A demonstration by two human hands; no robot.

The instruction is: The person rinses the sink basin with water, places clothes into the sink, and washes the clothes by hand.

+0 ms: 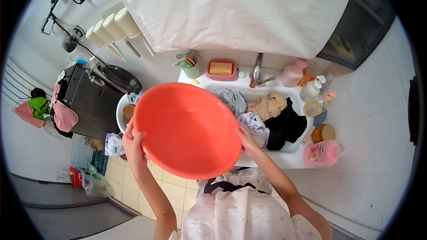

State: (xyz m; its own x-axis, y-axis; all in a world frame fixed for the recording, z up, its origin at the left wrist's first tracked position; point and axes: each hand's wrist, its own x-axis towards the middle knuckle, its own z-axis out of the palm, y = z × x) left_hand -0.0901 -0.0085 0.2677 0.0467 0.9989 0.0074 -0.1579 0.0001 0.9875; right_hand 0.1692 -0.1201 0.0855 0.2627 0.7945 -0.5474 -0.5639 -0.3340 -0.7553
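A large red-orange plastic basin (187, 131) is held up in front of my body, tilted so that its inside shows. My left hand (133, 141) grips the rim at its left side, thumb over the edge. On the opposite side, my right hand (247, 142) has hold of the rim, with part of the fingers hidden behind it. Just right of the basin, the white sink (291, 149) holds a heap of clothes: a grey-blue piece (231, 100), a beige piece (269, 106), a white patterned piece (253, 123) and a black piece (287, 126).
A chrome faucet (256, 73) stands behind the sink, near a soap bar (221, 68) in a red dish. Several pump bottles, a jar (323, 133) and a pink bottle (321, 153) line the right side. A white cloth (240, 13) hangs above. A grey washing machine (95, 106) stands left.
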